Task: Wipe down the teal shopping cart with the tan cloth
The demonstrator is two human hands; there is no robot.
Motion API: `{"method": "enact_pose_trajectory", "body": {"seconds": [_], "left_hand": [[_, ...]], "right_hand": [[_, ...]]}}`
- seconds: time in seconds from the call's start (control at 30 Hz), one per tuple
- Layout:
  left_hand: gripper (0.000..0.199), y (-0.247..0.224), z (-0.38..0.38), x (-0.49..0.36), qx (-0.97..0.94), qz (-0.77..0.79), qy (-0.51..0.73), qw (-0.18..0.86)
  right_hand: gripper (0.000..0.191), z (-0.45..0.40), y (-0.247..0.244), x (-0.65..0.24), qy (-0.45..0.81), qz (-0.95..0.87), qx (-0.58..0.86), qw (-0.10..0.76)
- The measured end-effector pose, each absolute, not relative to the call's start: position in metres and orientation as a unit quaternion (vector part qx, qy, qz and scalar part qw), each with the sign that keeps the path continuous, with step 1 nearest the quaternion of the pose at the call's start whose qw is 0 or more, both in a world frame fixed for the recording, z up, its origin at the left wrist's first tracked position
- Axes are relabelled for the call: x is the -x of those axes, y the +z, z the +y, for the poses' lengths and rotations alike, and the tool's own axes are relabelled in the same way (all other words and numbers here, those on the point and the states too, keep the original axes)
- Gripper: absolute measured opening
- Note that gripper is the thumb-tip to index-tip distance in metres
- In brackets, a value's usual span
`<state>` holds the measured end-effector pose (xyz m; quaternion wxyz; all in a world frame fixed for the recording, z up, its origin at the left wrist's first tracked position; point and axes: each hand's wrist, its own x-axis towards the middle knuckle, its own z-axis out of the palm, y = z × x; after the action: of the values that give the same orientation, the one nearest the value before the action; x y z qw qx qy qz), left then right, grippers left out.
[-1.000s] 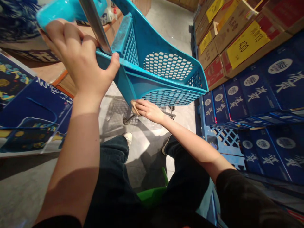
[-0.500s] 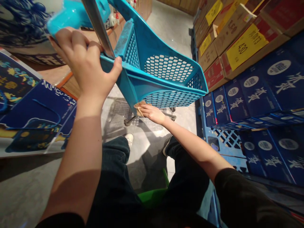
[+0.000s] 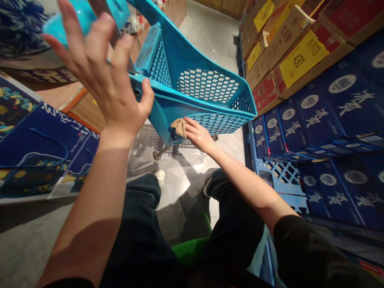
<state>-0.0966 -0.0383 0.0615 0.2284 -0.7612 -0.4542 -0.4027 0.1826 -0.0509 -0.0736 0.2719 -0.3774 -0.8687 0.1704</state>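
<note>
In the upper left of the frame, my left hand is open, fingers lifted and fanned in front of the metal pole, the thumb against or just beside the rear corner of the basket; I can't tell whether it touches. Near that corner, I judge, it is well placed to steady the cart. A glossy blue handle lies behind my raised fingers.

At the centre, my right hand has the cloth gripped at the fingertips, up against the basket's outer side, near its lower rear end. The fingers lie fairly straight, probably because that keeps the cloth against the sloping wall; my thumb is hidden. The cloth is tan, soft and crumpled, bunched beyond my fingertips.

The basket, from upper centre towards the middle, is hard blue plastic: smooth, curved rims, walls pierced by a honeycomb of rounded holes, and a scuffed, dull seat flap at the back. Under it, a small wheel rests on the pale, smooth floor. At right, glossy blue boxes stand squarely below matt brown cartons.
</note>
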Motion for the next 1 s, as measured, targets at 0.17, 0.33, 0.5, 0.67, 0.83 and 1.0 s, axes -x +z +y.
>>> {"method": "enact_pose_trajectory", "body": {"seconds": [0.17, 0.33, 0.5, 0.67, 0.83, 1.0], "left_hand": [[0.059, 0.069, -0.061, 0.048, 0.850, -0.437, -0.293, -0.018], [0.057, 0.067, -0.059, 0.026, 0.846, -0.444, -0.280, -0.096], [0.048, 0.068, -0.050, 0.023, 0.826, -0.474, -0.294, -0.080], [0.043, 0.061, -0.042, 0.012, 0.819, -0.475, -0.315, -0.065], [0.046, 0.054, -0.041, 0.001, 0.806, -0.481, -0.342, -0.051], [0.044, 0.052, -0.041, 0.005, 0.805, -0.486, -0.337, -0.044]], "right_hand": [[0.037, -0.061, -0.094, -0.165, 0.193, -0.887, 0.369, 0.200], [0.032, -0.051, -0.071, -0.185, 0.125, -0.870, 0.392, 0.271], [0.033, -0.040, -0.047, -0.244, 0.018, -0.844, 0.429, 0.321], [0.034, -0.046, -0.044, -0.274, -0.079, -0.832, 0.451, 0.312], [0.020, -0.056, -0.039, -0.255, -0.093, -0.805, 0.493, 0.317], [0.018, -0.054, -0.033, -0.251, -0.078, -0.793, 0.509, 0.326]]}}
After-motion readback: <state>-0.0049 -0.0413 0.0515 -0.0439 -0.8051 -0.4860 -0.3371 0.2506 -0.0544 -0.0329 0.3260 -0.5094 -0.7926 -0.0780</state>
